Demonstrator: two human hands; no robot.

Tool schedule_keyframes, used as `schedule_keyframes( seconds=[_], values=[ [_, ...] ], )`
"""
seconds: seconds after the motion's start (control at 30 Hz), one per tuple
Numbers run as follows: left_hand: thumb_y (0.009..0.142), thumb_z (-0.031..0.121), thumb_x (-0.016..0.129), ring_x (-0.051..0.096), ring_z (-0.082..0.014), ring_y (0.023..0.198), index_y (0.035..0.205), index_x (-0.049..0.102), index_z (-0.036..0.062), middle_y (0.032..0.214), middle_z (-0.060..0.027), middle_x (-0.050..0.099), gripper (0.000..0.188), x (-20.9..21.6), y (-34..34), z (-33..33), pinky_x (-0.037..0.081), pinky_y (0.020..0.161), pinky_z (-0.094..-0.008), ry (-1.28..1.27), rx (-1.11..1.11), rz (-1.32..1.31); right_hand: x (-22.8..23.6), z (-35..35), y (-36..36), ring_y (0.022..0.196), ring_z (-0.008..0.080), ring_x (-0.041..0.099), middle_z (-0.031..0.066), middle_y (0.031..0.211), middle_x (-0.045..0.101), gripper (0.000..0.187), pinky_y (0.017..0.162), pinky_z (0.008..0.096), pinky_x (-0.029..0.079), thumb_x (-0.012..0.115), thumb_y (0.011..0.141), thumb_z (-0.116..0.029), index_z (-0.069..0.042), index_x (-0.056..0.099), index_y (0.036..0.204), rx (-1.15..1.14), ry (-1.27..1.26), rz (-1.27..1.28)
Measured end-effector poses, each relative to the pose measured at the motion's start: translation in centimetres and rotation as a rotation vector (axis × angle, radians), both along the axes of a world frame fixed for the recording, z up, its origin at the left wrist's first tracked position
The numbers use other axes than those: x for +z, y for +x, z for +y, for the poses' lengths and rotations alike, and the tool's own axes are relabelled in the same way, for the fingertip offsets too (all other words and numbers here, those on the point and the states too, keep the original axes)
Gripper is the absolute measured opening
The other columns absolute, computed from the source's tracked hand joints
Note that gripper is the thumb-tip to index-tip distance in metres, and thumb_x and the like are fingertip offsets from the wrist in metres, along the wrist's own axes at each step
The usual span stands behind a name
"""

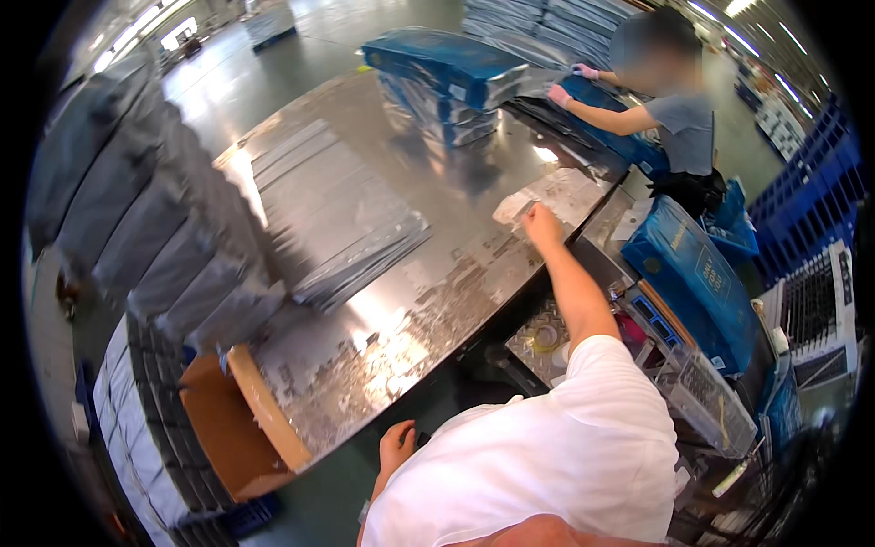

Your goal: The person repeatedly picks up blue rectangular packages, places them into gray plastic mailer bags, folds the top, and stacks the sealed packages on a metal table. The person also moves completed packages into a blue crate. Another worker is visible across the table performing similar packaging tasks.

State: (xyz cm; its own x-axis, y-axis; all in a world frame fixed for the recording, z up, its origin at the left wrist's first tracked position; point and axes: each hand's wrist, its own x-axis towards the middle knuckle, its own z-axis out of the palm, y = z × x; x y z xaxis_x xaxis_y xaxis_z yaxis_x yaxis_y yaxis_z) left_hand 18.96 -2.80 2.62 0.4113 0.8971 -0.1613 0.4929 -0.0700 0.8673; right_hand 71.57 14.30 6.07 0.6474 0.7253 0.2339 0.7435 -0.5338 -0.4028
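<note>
My right hand (542, 226) reaches forward over a worn, pale sheet (570, 196) at the right side of the metal table. Its fingers are closed, and what is in them, if anything, is too small to make out. Down beside my body, off the table's near edge, is my left hand (396, 447). Its fingers are curled in by a small dark patch I cannot identify. A flat stack of grey plastic bags (337, 201) lies on the left half of the metal table (456, 214), apart from both hands.
Tall grey bundles (137, 201) rise along the left, above an open cardboard box (232, 428). Blue-wrapped packages (442, 68) stand at the table's far side. A person in pink gloves (679, 118) handles blue packages. A blue carton (697, 283) and clear bin (711, 401) crowd my right.
</note>
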Motion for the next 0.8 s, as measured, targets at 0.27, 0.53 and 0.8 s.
schedule_keyframes(
  seconds=[0.27, 0.53, 0.8],
  values=[
    [0.083, 0.009, 0.054, 0.058, -0.0144, 0.075, 0.096, 0.060, -0.0007, 0.085, -0.0098, 0.062, 0.017, -0.8, 5.6, 9.1, 0.045, 0.068, -0.0255, -0.193, 0.036, -0.111, 4.8, -7.9, 16.1, 0.083, 0.0226, 0.062, 0.0048, 0.098, 0.063, 0.020, 0.062, 0.0373, 0.046, 0.057, 0.074, -0.021, -0.012, 0.065, 0.089, -0.090, -1.258, -0.545],
    [0.080, 0.009, 0.054, 0.060, -0.0216, 0.083, 0.095, 0.060, -0.0003, 0.090, -0.0129, 0.062, 0.018, 2.5, 8.1, 17.0, 0.045, 0.074, -0.0294, -0.095, 0.059, -0.058, 0.2, -9.3, 19.4, 0.084, 0.0310, 0.061, 0.0161, 0.089, 0.063, 0.028, 0.070, 0.0394, 0.048, 0.051, 0.076, -0.021, -0.001, 0.059, 0.095, -0.008, -1.006, -0.264],
    [0.071, 0.009, 0.059, 0.038, -0.0337, 0.115, 0.115, 0.048, 0.0052, 0.124, -0.0180, 0.039, 0.045, 3.5, 10.1, 30.1, 0.030, 0.095, -0.0465, 0.563, -0.073, 0.366, 5.5, -7.4, 18.6, 0.083, 0.0360, 0.058, 0.0212, 0.089, 0.060, 0.026, 0.071, 0.0426, 0.046, 0.049, 0.074, -0.008, -0.005, 0.056, 0.099, 0.160, -0.951, -0.240]
  ],
)
